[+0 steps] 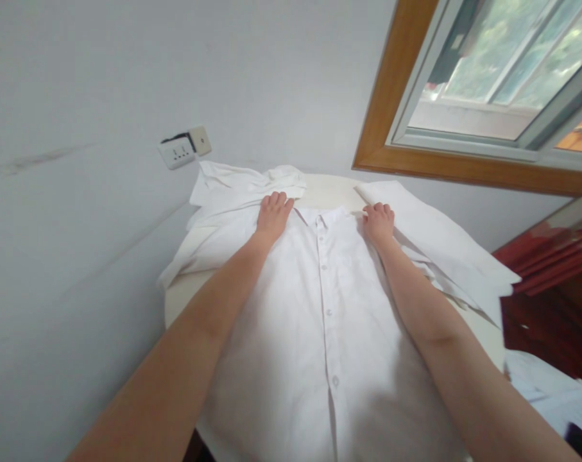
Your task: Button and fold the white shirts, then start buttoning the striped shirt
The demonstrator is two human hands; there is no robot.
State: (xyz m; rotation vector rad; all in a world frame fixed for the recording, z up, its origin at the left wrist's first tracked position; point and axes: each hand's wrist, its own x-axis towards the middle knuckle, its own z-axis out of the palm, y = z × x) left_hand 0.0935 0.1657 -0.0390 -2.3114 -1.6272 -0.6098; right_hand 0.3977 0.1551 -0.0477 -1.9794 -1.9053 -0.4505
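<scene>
A white button-up shirt (298, 308) lies front side up, its collar (330, 218) at the far end and the button strip running down the middle. My left hand (273, 215) rests on the shirt's left shoulder, palm down, with the fingers slightly apart. At the opposite shoulder, my right hand (379, 221) has its fingers curled on the fabric; its fingertips are partly hidden. The left sleeve (242, 186) is bunched beside my left hand. The right sleeve (430, 231) spreads outward, folded, past my right hand.
Beneath the shirt is a cream tabletop (332, 188), close against a white wall (271, 83). A socket (177, 153) sits on the wall at the left. A wood-framed window (464, 170) is at the right. More white cloth (550, 388) lies low at the right, near red fabric (555, 250).
</scene>
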